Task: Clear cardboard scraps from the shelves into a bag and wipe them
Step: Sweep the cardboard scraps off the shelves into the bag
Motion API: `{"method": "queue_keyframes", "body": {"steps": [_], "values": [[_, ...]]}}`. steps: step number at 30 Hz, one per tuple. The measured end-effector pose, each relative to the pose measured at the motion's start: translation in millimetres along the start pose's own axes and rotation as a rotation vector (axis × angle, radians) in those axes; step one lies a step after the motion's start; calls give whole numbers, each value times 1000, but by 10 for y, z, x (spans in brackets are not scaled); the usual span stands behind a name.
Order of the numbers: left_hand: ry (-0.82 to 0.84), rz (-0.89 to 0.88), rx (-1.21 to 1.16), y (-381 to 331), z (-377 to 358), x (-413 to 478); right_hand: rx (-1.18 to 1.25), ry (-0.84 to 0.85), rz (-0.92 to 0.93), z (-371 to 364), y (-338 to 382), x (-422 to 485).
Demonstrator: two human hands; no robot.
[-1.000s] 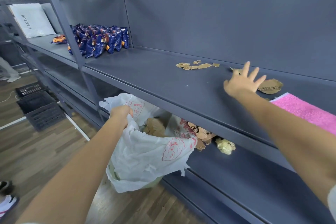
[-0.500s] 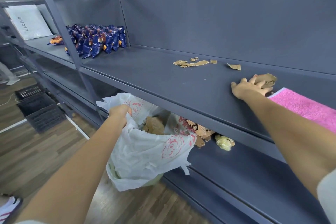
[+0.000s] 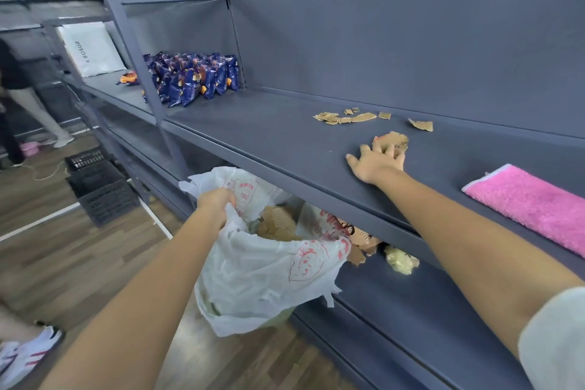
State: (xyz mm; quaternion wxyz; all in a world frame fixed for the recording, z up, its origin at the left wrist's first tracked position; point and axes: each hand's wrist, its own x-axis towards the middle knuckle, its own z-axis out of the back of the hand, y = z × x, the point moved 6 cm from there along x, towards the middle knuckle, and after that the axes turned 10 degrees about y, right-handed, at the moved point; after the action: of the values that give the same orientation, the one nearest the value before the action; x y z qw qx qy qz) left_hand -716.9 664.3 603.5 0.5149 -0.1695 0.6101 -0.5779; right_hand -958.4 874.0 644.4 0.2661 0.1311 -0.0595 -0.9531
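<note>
My right hand, fingers spread, has dragged the big cardboard scrap along the shelf away from the cloth, nearer the bag my left hand grips open below; drop next.

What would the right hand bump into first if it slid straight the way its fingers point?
The right hand touches the big torn brown cardboard scrap, so it would push that first. Beyond probably comes the dark grey shelf's back wall, though depth is unclear.
</note>
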Motion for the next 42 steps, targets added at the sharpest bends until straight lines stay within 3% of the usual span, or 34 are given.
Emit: {"method": "queue_keyframes", "body": {"steps": [18, 24, 28, 34, 38, 42], "values": [[-115, -23, -125, 70, -149, -296, -92, -50, 803, -414, 1394, -686], [-175, -34, -131, 46, -154, -296, 72, -30, 886, -409, 1401, -718], [-172, -20, -126, 46, -176, -277, 82, -119, 802, -124, 1235, -477], [-140, 16, -109, 46, -171, -248, -78, -209, 352, 337, 422, 350], [-139, 27, -84, -10, -160, -208, 18, -139, 60, 436, -357, 815], [-139, 26, -96, -61, -139, -139, 65, -101, -27, 439, -702, 1046]]}}
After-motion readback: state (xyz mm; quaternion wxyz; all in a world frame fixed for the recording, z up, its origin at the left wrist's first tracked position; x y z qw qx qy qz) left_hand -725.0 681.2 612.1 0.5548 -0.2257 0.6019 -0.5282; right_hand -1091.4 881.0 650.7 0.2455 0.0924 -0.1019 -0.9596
